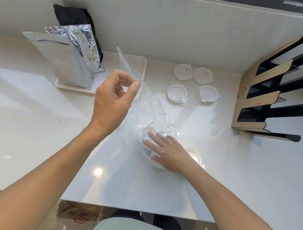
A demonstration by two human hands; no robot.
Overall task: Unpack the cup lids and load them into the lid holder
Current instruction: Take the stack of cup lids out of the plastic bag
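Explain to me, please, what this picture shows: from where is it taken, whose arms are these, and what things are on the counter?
There is one picture, from a camera worn on a person's head, looking down at their own two bare arms. No machine is here. The left hand pinches a clear plastic bag and lifts it. The right hand reaches inside the bag's lower end, fingers straight, touching white cup lids there. Four more loose lids lie on the white counter. At the right stands a cardboard lid holder with black slots. At the left, foil bags stand on a tray.
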